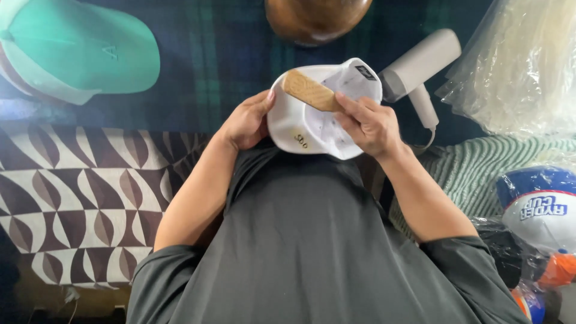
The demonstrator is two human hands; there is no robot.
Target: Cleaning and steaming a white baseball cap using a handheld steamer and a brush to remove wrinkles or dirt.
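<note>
1 white cap (pixel 312 129), held over the lap by left hand (pixel 247 123), fingers curled on its rim; right hand (pixel 371 125) gripped wooden brush (pixel 309 91), probably mid-brushing; next stroke needed firm support.

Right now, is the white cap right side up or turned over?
Turned over: the white cap shows its hollow inside and inner label, held by the left hand, while the right hand presses a wooden brush inside.

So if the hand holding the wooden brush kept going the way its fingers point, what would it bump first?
Probably the white fabric cap: the right hand holds the tan wooden brush just over its inside, fingers pointing up-left across it. Depth is unclear.
</note>
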